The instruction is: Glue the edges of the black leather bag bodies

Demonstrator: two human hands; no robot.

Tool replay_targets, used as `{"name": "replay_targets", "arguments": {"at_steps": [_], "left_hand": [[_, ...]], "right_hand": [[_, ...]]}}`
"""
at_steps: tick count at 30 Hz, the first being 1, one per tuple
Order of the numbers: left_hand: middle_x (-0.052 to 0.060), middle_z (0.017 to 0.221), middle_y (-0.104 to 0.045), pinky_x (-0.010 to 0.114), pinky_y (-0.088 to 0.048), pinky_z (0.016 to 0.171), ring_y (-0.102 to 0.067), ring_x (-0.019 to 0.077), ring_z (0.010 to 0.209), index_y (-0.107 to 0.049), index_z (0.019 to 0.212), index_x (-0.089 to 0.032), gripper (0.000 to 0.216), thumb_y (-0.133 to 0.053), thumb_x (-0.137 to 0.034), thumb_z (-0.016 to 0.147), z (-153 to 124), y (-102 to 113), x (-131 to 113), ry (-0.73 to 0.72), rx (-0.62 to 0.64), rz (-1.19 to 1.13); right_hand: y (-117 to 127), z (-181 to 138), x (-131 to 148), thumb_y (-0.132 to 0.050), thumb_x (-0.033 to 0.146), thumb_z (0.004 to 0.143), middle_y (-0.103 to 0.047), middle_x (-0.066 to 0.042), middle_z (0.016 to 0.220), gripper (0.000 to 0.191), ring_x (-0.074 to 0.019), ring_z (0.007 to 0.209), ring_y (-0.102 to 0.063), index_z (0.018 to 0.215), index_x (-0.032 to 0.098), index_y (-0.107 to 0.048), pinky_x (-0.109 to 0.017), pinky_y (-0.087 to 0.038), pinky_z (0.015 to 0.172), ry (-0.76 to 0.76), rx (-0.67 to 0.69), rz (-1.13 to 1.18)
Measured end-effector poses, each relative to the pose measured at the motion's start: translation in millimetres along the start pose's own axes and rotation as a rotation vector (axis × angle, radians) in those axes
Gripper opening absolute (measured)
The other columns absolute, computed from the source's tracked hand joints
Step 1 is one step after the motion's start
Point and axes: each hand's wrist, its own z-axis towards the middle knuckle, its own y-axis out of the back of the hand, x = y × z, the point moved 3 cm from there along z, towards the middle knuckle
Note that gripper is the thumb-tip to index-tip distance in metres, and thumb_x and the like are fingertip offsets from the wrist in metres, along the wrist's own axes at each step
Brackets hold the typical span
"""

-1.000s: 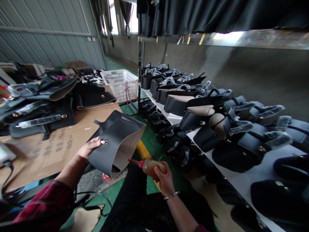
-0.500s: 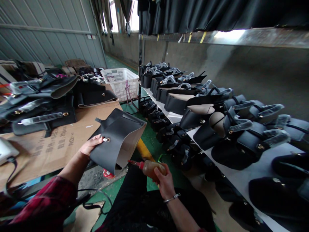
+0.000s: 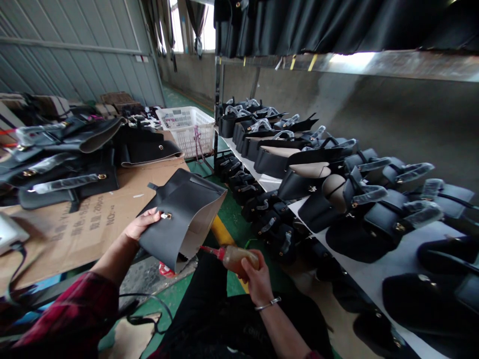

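Note:
My left hand (image 3: 144, 223) is closed on the left side of a black leather bag body (image 3: 179, 214), thumb beside its small gold clasp. The bag is held tilted above my lap, its open side facing right and showing a beige lining. In my right hand (image 3: 258, 279) is a squeeze bottle (image 3: 239, 260) of brownish liquid with a red nozzle, my fingers wrapped round it. The nozzle tip points left, close to the lower edge of the bag's opening; whether it touches I cannot tell.
Cardboard covers the table (image 3: 97, 219) at left, where black bag parts (image 3: 71, 164) with plastic-wrapped handles are piled. A white plastic basket (image 3: 190, 130) stands behind. On the right, a rack shelf (image 3: 344, 249) carries rows of black bags. A cable (image 3: 149, 295) hangs below the table.
The bottle in my right hand has shifted very slightly to the right. My left hand and the bag are almost unmoved.

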Motion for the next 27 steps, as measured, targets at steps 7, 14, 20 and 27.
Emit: {"name": "replay_targets", "arguments": {"at_steps": [7,14,20,27], "left_hand": [[0.004,0.063,-0.072,0.019,-0.053,0.047,-0.066,0.0164,0.050,-0.067,0.072,-0.011,0.042,-0.095,-0.027,0.044,1.8,4.4,2.6,-0.025,0.024,-0.011],[0.005,0.066,-0.072,0.021,-0.054,0.050,-0.066,0.0167,0.053,-0.068,0.077,-0.010,0.037,-0.092,-0.024,0.053,5.0,9.8,3.6,-0.020,0.072,-0.022],[0.005,0.069,-0.073,0.021,-0.054,0.051,-0.067,0.0176,0.055,-0.068,0.079,-0.010,0.036,-0.091,-0.023,0.054,4.3,8.7,2.3,-0.018,0.093,-0.028],[0.005,0.068,-0.073,0.021,-0.053,0.049,-0.067,0.0178,0.054,-0.069,0.080,-0.011,0.035,-0.091,-0.024,0.055,2.6,6.1,3.0,-0.010,0.101,-0.026]], "right_hand": [[-6.2,4.5,0.3,-0.083,0.056,0.055,-0.058,0.007,0.059,0.061,-0.0081,0.037,-0.050,0.092,0.020,-0.050,-0.016,-0.031,0.031,-0.029,-0.030,-0.052],[-11.8,-24.9,-15.3,-0.085,0.059,0.052,-0.061,0.006,0.066,0.072,-0.0079,0.037,-0.051,0.098,0.020,-0.047,-0.016,-0.031,0.030,-0.189,0.061,0.030],[-12.6,-28.9,-5.0,-0.087,0.059,0.048,-0.060,0.006,0.067,0.075,-0.0077,0.039,-0.050,0.098,0.022,-0.046,-0.016,-0.034,0.030,-0.213,0.040,0.088],[-13.8,-33.6,-5.4,-0.088,0.059,0.046,-0.060,0.006,0.070,0.077,-0.0081,0.042,-0.052,0.099,0.022,-0.046,-0.017,-0.036,0.032,-0.212,0.030,0.105]]}}
